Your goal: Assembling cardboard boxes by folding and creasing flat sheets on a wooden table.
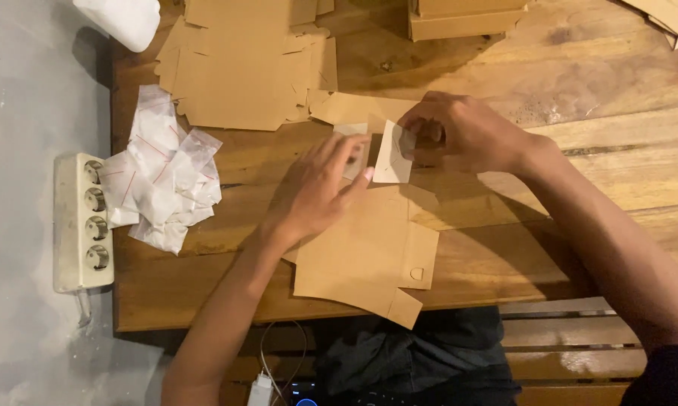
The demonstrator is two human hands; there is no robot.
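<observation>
Fingers [410,128] of right hand [467,135] pinch small clear plastic bag [394,154] | left hand [313,188] flat on brown cardboard blank [369,256]

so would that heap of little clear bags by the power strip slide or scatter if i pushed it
Probably scatter: the clear bags lie loose and overlapping, not bundled. They look thin, crinkled and flat, so likely light and floppy. Their glossy film may slip easily on the wooden table.
</observation>
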